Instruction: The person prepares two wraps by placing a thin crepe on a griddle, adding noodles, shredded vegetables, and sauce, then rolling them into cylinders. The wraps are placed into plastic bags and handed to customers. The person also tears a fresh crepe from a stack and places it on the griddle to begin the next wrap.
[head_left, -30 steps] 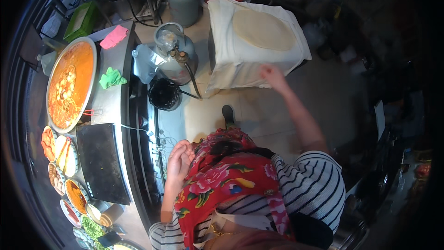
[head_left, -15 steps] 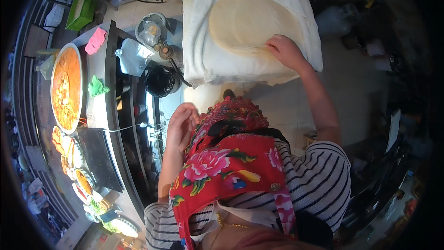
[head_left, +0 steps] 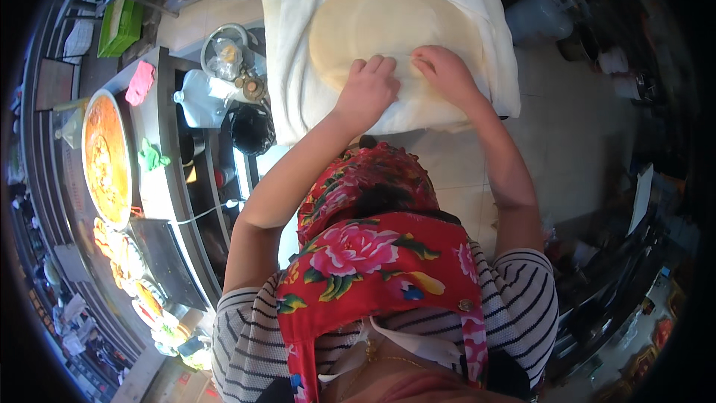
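Note:
A wide, round, pale flatbread (head_left: 395,22), thin like a pancake, lies on a white cloth (head_left: 287,52) spread over a stand in front of me. My left hand (head_left: 369,91) is at its near edge, fingers curled down and closed on the sheet's rim; the thumb is partly hidden. Just to the right, my right hand (head_left: 446,76) pinches the same near edge between thumb and fingertips. Whether more sheets lie underneath, I cannot tell.
Left stands a counter with a big round pan of orange-red food (head_left: 112,160), a pink cloth (head_left: 140,82), a green cloth (head_left: 152,155) and several plates of food. A black-lined bin (head_left: 251,130), a clear plastic jug (head_left: 200,101) and a gas cylinder (head_left: 538,16) flank the stand.
My left hand has come up from beside my apron to the flatbread's near edge. My right hand has shifted slightly left and still pinches there. The view has shifted a little.

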Demonstrator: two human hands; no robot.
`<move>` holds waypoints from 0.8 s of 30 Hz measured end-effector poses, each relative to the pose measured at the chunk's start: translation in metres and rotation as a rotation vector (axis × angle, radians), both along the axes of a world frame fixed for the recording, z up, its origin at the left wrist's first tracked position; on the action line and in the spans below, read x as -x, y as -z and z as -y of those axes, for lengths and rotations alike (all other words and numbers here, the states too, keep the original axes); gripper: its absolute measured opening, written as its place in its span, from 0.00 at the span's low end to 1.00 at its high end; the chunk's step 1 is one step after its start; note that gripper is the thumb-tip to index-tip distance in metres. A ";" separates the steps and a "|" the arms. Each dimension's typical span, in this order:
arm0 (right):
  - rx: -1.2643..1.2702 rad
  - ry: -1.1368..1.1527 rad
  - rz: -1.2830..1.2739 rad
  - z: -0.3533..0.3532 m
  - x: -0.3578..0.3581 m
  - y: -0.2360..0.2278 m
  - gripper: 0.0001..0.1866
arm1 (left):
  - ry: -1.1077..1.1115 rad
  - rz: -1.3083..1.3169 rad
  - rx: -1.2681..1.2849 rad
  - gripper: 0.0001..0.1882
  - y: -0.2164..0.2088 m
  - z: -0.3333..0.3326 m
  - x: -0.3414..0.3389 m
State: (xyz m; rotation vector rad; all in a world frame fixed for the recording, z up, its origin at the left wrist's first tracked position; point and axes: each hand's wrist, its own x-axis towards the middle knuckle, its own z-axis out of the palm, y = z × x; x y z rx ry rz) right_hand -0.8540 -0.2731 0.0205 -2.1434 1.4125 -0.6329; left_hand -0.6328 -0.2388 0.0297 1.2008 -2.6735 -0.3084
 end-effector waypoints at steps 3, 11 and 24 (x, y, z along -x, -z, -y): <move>0.244 -0.023 -0.045 -0.017 0.000 -0.012 0.12 | 0.022 -0.018 0.085 0.07 -0.001 0.011 0.001; 0.167 0.103 -0.168 -0.024 -0.001 -0.024 0.12 | -0.102 -0.292 0.008 0.07 -0.011 0.028 0.005; 0.210 -0.160 -0.112 -0.051 0.004 -0.001 0.06 | 0.011 -0.410 -0.185 0.08 0.019 0.059 -0.003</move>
